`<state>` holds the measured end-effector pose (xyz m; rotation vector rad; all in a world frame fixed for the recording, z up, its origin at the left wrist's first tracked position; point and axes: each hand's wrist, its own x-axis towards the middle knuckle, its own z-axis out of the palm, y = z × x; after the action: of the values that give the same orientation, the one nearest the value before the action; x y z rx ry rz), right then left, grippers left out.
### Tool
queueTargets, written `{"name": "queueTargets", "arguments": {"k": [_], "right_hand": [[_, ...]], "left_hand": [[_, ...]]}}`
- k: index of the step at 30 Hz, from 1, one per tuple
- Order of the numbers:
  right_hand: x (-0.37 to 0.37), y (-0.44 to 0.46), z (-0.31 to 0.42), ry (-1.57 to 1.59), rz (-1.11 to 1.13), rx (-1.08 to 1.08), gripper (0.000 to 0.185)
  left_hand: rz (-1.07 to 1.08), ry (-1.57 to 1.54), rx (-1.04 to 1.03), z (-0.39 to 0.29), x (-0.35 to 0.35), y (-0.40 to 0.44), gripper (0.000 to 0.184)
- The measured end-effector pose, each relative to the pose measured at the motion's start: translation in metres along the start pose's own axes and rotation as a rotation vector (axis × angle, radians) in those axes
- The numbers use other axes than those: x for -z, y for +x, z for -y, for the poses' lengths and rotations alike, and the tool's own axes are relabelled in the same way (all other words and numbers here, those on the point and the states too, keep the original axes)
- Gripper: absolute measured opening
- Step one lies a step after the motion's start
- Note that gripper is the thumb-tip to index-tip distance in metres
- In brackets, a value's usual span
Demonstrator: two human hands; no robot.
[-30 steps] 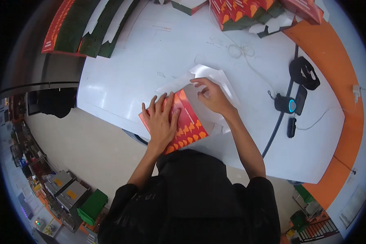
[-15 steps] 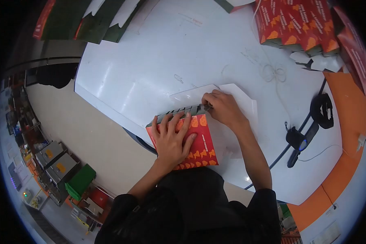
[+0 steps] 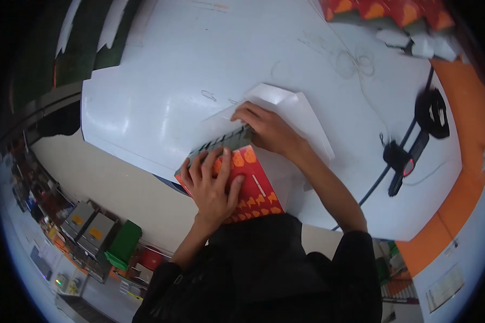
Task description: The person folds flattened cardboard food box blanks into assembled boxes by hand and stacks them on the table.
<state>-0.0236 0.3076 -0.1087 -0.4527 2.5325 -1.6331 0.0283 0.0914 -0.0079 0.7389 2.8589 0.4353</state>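
A red carton with orange pictures leans against my black clothing at the table's near edge, its dark green side with black stripes facing away from me. My left hand lies on the red face, fingers spread, tips at the far edge. Just beyond the carton's far right corner is my right hand, its fingers curled together. What they pinch, if anything, is hidden and blurred. Under and behind that hand lies a folded white sheet, with a pale see-through patch to its left.
Red patterned cartons stand at the back right, dark green ones at the back left. A black strap and a black device with a cable lie on the right. Beyond the left table edge are grey boxes and a green bin.
My right hand has moved left and away from me along the carton's far edge. The carton is turned slightly, with my left hand still on it. The view has shifted.
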Motion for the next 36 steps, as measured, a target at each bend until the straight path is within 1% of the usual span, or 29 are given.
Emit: {"name": "queueTargets", "arguments": {"k": [1,4,5,8,11,13,14,17,20,23,26,29,32,34,36], "right_hand": [[0.002,-0.008,0.006,-0.035,-0.046,0.016,0.051],[0.043,-0.036,0.047,-0.011,-0.085,-0.210,0.053],[0.057,-0.055,0.048,-0.129,0.030,-0.251,0.047],[0.076,-0.116,0.066,-0.195,0.426,-0.352,0.041],[0.023,-0.169,0.058,-0.440,0.344,-0.176,0.031],[0.008,-0.169,0.055,-0.499,0.361,-0.114,0.024],[0.005,-0.167,0.051,-0.530,0.368,-0.080,0.021],[0.010,-0.163,0.042,-0.504,0.298,0.011,0.013],[0.009,-0.170,0.035,-0.545,0.254,0.066,0.009],[0.007,-0.180,0.029,-0.563,0.100,0.152,0.007],[-0.012,-0.185,0.014,-0.550,-0.011,0.207,0.007],[-0.023,-0.192,0.006,-0.511,-0.136,0.243,0.014],[-0.029,-0.196,0.006,-0.497,-0.220,0.266,0.015],[-0.030,-0.196,0.007,-0.512,-0.212,0.256,0.010],[-0.033,-0.195,0.006,-0.502,-0.211,0.250,0.010]], "left_hand": [[0.002,0.000,0.002,0.000,0.000,0.001,0.060],[-0.015,0.017,-0.018,-0.001,-0.004,-0.002,0.061],[-0.028,0.016,-0.026,-0.001,-0.005,-0.003,0.060],[-0.083,-0.003,-0.009,-0.001,-0.011,-0.005,0.059],[-0.102,0.047,-0.041,-0.003,-0.013,-0.006,0.058],[-0.131,0.058,-0.059,-0.001,-0.017,-0.008,0.057],[-0.148,0.066,-0.069,0.001,-0.019,-0.008,0.057],[-0.164,0.115,-0.096,0.004,-0.022,-0.009,0.058],[-0.177,0.106,-0.106,0.006,-0.024,-0.010,0.058],[-0.191,0.116,-0.114,0.006,-0.025,-0.011,0.058],[-0.204,0.136,-0.129,0.006,-0.027,-0.011,0.058],[-0.225,0.144,-0.124,0.004,-0.028,-0.010,0.058],[-0.239,0.155,-0.130,0.004,-0.031,-0.010,0.058],[-0.234,0.146,-0.135,0.005,-0.030,-0.010,0.058],[-0.217,0.122,-0.132,0.005,-0.029,-0.010,0.059]]}}
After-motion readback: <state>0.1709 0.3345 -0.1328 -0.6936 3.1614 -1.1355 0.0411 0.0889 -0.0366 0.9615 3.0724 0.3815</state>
